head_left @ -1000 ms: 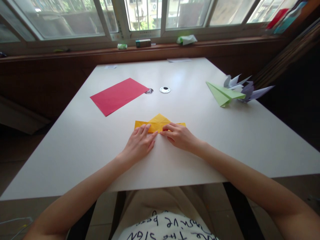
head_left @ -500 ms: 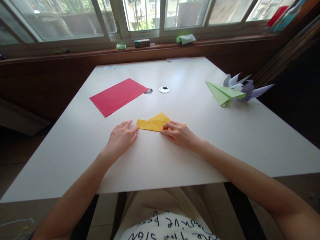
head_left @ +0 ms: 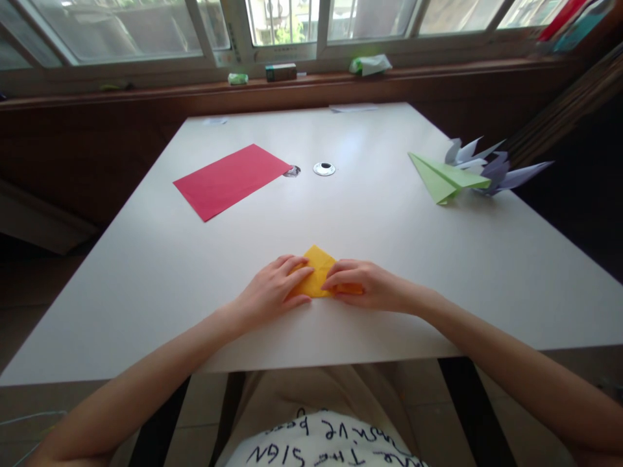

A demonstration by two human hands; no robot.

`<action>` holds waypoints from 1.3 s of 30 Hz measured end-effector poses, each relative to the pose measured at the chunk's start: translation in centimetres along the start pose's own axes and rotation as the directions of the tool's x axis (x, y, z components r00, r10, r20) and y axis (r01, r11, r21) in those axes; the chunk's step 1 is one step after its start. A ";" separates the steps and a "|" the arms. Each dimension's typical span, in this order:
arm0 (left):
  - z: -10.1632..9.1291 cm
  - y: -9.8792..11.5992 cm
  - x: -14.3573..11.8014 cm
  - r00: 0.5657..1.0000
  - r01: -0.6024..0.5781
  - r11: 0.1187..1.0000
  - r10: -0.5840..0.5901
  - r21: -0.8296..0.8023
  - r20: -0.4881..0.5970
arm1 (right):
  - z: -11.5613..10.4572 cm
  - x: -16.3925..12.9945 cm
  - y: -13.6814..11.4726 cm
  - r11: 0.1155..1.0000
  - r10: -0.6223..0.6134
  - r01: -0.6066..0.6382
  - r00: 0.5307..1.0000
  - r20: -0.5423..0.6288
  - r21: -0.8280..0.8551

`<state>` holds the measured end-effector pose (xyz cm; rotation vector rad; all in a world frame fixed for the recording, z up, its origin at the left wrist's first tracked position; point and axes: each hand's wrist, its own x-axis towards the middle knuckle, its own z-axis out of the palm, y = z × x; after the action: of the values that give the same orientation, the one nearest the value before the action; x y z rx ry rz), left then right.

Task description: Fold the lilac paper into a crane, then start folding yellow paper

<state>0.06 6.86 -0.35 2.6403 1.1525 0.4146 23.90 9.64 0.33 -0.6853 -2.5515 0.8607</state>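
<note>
A folded piece of yellow paper (head_left: 316,259) lies on the white table in front of me, its pointed top facing the window. My left hand (head_left: 275,285) covers the paper's left part, fingers bent over it and thumb low along the bottom edge. On the other side, my right hand (head_left: 372,284) has its fingers and thumb closed on the right part, where a strip of yellow shows between them. Both hands hide much of the paper's lower band.
On the white table (head_left: 160,279), a red paper sheet (head_left: 231,181) lies at the left, beside a round cable-hole cover (head_left: 324,169). A green paper plane (head_left: 445,180) and purple folded paper (head_left: 516,176) are at the right. A small box (head_left: 281,72) sits on the windowsill.
The yellow paper has come closer to me. My left hand has moved right, from the paper's left end onto the paper, and that side's strip no longer sticks out.
</note>
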 end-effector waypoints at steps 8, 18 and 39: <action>0.7 -0.5 0.3 0.994 0.088 0.969 -0.099 -0.230 -0.036 | -0.4 -0.6 -0.2 0.944 0.325 -0.328 0.943 -0.067 -0.037; 0.6 -1.4 0.9 0.996 0.039 0.958 -0.062 -0.283 -0.071 | -0.1 0.0 -0.3 0.946 0.318 -0.322 0.944 -0.086 -0.040; 0.5 -0.5 0.5 0.960 -0.214 0.974 0.223 0.071 -0.168 | 1.1 -0.8 -0.7 0.904 -0.070 -0.045 0.965 -0.253 -0.425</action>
<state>0.21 7.54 -0.91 2.8358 0.9298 0.6787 23.82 8.22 -0.22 -0.8430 -2.5075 0.1739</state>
